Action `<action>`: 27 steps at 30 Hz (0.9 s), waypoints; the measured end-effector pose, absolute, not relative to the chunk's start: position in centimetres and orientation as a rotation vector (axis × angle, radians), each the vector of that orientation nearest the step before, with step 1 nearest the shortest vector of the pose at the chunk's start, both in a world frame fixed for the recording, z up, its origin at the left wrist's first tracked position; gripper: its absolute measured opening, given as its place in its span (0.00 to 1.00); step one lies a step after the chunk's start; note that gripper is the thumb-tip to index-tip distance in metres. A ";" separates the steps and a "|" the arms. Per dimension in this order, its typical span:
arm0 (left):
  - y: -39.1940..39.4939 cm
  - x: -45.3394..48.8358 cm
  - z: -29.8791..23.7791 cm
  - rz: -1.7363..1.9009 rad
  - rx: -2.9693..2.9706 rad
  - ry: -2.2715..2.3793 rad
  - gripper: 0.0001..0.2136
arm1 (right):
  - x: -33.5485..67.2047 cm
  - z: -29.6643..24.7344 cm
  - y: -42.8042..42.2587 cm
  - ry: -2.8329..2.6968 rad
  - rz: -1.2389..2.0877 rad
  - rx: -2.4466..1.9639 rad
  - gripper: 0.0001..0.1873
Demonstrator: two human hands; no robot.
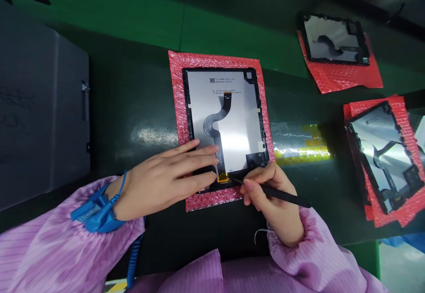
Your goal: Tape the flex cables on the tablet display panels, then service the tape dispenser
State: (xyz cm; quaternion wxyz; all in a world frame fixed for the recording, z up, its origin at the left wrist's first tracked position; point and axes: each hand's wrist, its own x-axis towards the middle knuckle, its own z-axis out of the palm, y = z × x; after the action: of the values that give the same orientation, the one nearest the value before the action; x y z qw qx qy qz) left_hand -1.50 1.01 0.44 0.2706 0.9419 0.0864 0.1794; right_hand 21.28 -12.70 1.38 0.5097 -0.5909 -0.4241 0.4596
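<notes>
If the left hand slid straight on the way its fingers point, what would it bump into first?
The left hand would most likely meet the flat, dark, winding ribbon cable, which lies just past its fingers. From above, I can't tell whether they touch.

Dim surround, bright glare at centre.
You have a white hotspot on the silvery panel [239, 125], paler sheen on the dark tabletop [139, 94], glints off the yellow tape [303, 153]; upper-right corner dark and soft, wide-angle stretch towards your edges.
</notes>
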 end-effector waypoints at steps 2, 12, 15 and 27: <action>1.1 -1.5 0.5 0.465 2.501 0.238 0.14 | 21.3 1.4 -12.6 -1.052 1.106 -1.416 0.11; 1.2 -1.5 1.0 0.454 2.583 0.258 0.13 | 21.1 1.7 -12.6 -1.039 1.090 -1.455 0.12; 1.2 -1.6 1.0 0.435 2.578 0.238 0.14 | 21.1 1.6 -12.6 -1.074 1.079 -1.467 0.12; 0.5 -0.9 0.5 0.387 2.556 0.220 0.15 | 21.3 1.4 -13.2 -1.223 0.898 -1.649 0.12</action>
State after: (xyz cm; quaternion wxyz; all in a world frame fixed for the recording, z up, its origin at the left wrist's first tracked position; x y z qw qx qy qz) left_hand -0.88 0.53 0.47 0.2700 0.9486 0.0817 0.1437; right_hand 21.29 -13.15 1.39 0.4352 -0.6625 -0.4915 0.3607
